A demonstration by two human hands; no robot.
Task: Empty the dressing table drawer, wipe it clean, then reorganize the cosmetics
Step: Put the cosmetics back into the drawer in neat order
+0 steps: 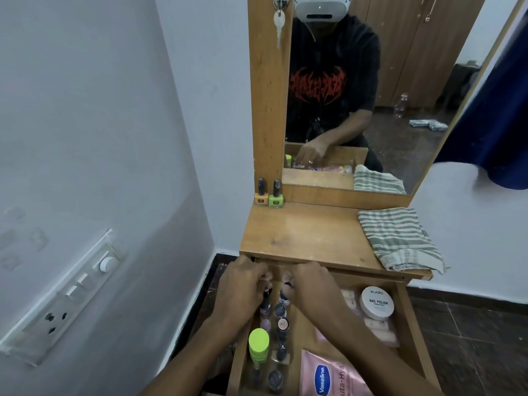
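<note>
The wooden drawer (pixel 407 315) of the dressing table stands pulled out below the tabletop (pixel 308 232). Both hands reach into its back left corner. My left hand (pixel 243 292) curls its fingers round a small dark-capped nail polish bottle (pixel 265 302). My right hand (pixel 311 287) pinches another small bottle (pixel 283 298) by its cap. A row of several nail polish bottles (pixel 281 328) lines the left side of the drawer, with a lime-capped bottle (pixel 259 345) nearest me. A round white nail polish remover tub (pixel 377 302) and a pink Vaseline pouch (pixel 328 375) lie further right.
A striped grey-and-white cloth (pixel 400 238) lies on the tabletop's right end. An orange and a green nail polish bottle (pixel 268 195) stand at the back left, against the mirror frame. The mirror (pixel 371 95) rises behind. A white wall with a switch panel (pixel 63 298) is at left.
</note>
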